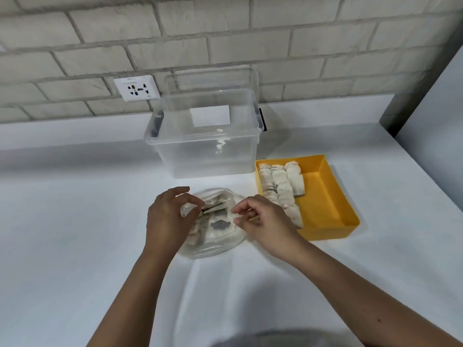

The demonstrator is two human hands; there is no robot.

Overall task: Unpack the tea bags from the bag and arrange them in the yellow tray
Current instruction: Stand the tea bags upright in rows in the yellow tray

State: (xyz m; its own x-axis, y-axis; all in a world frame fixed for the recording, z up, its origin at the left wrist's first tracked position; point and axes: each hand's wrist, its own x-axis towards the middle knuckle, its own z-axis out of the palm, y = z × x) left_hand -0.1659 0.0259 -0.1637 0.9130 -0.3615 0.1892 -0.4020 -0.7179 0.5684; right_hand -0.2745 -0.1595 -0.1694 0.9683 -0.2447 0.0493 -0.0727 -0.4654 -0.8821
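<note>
The wall socket's [136, 87] small print is too blurred to read. At near centre, the left hand [167, 219] pinches the clear bag [218, 237] at its mouth. The right hand [268, 221], fingers curled, seems to pinch the opposite edge. Tea bags [280, 186] line the yellow tray [323, 196] just right.

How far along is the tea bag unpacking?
Done: three rows of tea bags sit left in the yellow tray. In hand: left hand pinches the bag open, right hand beside it. Left: more tea bags inside the bag; the tray's right half is bare.

bag [218, 244] left of tray [323, 196], tea bags [278, 186] in tray, box [200, 151] behind bag
</note>
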